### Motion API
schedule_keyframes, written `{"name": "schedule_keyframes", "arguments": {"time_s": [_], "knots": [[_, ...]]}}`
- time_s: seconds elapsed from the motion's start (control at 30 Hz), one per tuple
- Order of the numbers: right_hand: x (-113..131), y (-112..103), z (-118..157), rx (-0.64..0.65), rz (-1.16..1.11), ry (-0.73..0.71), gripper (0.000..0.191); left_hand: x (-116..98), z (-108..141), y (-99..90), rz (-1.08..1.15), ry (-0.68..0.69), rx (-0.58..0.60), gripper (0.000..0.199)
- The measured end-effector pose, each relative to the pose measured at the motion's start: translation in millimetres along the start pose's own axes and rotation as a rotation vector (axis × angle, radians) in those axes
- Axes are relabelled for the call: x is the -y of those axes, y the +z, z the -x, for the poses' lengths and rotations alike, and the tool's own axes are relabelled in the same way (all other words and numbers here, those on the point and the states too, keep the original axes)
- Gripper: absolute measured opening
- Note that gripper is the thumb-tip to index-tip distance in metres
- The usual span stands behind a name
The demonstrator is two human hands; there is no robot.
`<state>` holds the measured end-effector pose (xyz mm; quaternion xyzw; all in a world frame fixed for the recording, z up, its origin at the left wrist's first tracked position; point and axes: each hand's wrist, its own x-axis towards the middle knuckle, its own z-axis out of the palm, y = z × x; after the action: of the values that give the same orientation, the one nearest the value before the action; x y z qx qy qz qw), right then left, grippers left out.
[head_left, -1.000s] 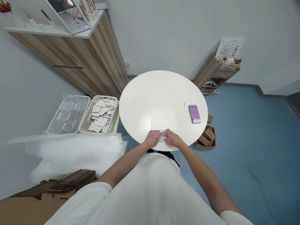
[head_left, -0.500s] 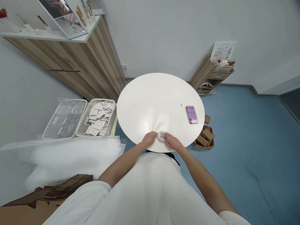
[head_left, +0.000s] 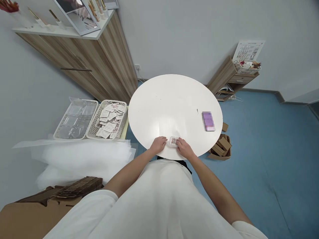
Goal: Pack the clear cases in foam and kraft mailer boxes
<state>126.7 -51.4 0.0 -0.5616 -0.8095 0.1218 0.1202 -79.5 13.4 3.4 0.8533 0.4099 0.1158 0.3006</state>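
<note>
A small clear plastic case (head_left: 172,141) with several small items inside lies near the front edge of the round white table (head_left: 171,96). My right hand (head_left: 184,148) grips the case at its right side, with fingertips over its edge. Just left of the case, my left hand (head_left: 159,144) rests on the table with fingers stretched out. A small gap separates it from the case, and nothing shows in it. What the items in the case are is too small to tell.
A blurred purple pack (head_left: 208,121) lies on the table's right side. Left of the table stand a basket of printed cards (head_left: 99,132) and a tray of clear plastic boxes (head_left: 57,134). White sheets (head_left: 82,159) lie below them. A carton of cardboard pieces (head_left: 220,157) stands on the floor right.
The view has shifted a little, so the room appears further right. My left hand's fingers have straightened and stand slightly apart from the case. My right hand stays at its right side.
</note>
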Motion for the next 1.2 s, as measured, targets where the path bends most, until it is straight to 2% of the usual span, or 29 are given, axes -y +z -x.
{"name": "schedule_keyframes", "arguments": {"time_s": [0.03,0.1,0.17,0.33,0.43,0.57,0.67,0.83,1.03,1.2], "knots": [[0,0,2,-0.013,-0.02,-0.014,0.037,-3,3,-4.1,-0.067,0.061,0.003,0.04],[0,1,5,-0.038,-0.07,-0.01,0.039,-11,9,-9.5,-0.171,0.181,0.029,0.068],[4,1,8,-0.062,-0.129,0.033,0.039,-20,11,-9.6,-0.215,0.223,0.073,0.077],[15,-1,13,-0.09,-0.254,0.107,0.031,-29,10,1.6,-0.194,0.075,0.061,0.033],[18,-8,15,-0.057,-0.298,0.13,0.032,-24,8,0.7,-0.154,0.064,0.065,0.025],[14,-16,16,-0.079,-0.354,0.227,0.03,-19,-1,-8.0,-0.034,0.047,0.086,0.026],[9,-17,13,-0.125,-0.438,0.321,0.027,-17,-13,-11.4,0.117,-0.04,0.091,0.032],[2,-10,10,-0.127,-0.531,0.474,0.027,-6,-25,-8.4,0.276,-0.178,0.102,0.024],[-3,2,3,-0.096,-0.622,0.601,0.025,11,-40,-5.9,0.35,-0.255,0.161,0.024],[-10,4,-5,-0.122,-0.636,0.655,0.026,17,-60,-6.8,0.229,-0.266,0.29,0.027]]}}
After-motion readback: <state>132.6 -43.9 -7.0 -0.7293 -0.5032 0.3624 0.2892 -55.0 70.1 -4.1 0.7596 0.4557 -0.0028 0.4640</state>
